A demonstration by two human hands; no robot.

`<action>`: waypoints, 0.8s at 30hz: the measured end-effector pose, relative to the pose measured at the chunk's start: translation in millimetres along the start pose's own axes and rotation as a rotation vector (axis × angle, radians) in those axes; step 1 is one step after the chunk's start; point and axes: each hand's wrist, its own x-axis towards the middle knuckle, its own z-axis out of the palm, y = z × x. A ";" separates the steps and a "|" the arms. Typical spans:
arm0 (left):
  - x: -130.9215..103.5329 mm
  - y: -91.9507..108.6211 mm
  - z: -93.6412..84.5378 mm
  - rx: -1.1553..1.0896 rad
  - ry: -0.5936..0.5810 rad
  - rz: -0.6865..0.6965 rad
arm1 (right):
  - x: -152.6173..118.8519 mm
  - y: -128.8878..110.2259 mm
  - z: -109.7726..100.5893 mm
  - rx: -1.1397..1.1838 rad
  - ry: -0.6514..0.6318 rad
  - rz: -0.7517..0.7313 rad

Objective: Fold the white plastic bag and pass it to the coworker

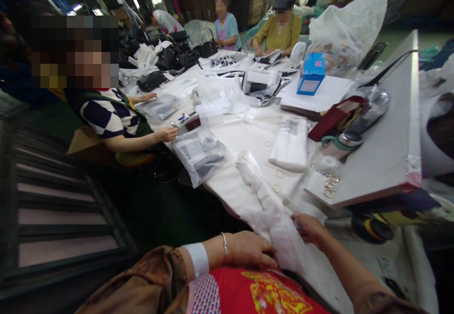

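The person wearing the camera is handling a long white plastic-wrapped bundle [269, 205] that is lying across the near edge of the white table [244, 136]. Its long axis is running from the person's lap up and to the left, away from the body, toward a plastic bag with dark printed sheets [200, 155]. The left hand [250, 250] is resting palm down with fingers spread flat, pressing the near left side of the wrapping rather than gripping it; a bracelet [224, 247] is sitting on that wrist. The right hand [308, 229] is pinching the right edge of the wrapping between thumb and fingers. Both hands are at the bundle's near end, one on each side, so the far end is lying free, well beyond either hand.

Just past the bundle, a folded white stack [291, 143] is lying on the table, with small gold rings [329, 186] scattered near it. A co-worker in a checked top is reaching a hand [166, 134] toward a small device by the bag. A blue box [312, 73] is standing further back
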 end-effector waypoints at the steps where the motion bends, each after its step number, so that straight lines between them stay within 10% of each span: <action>1: 1.0 -0.8 -3.1 -0.014 0.048 -0.005 | 0.3 0.3 -0.4 -0.004 0.001 0.003; 6: 13.9 -25.1 -10.5 -0.050 0.442 -0.605 | 8.1 5.0 -3.2 0.012 -0.009 0.000; 10: 29.4 -42.6 -2.8 -0.076 0.142 -0.878 | 14.3 9.0 -4.5 0.012 -0.009 -0.001; 17: 37.3 -25.4 6.9 -0.139 0.035 -0.986 | 10.0 9.1 -6.5 0.033 -0.019 -0.003; 24: 55.6 -5.9 25.3 -0.234 0.024 -0.804 | 9.5 7.4 -8.1 0.062 -0.063 0.002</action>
